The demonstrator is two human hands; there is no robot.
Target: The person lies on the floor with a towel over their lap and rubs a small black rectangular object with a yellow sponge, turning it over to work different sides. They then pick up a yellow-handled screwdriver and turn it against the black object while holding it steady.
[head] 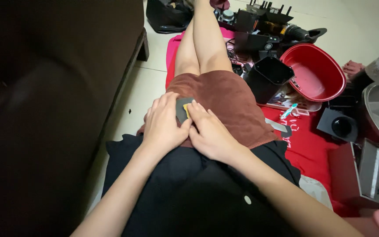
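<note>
Both hands work a small dark part on the lap.
Left hand (162, 125) and right hand (209, 134) pinch the grey-and-yellow piece (182, 109); handling under way, the black cup (266, 77) and red basin (316, 72) to the right untouched.

Black buttoned top, rust-brown shorts, bare arms.

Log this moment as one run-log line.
left hand: on small dark grey piece | right hand: fingertips on it | piece: on lap | nearby: red basin, black bin
</note>
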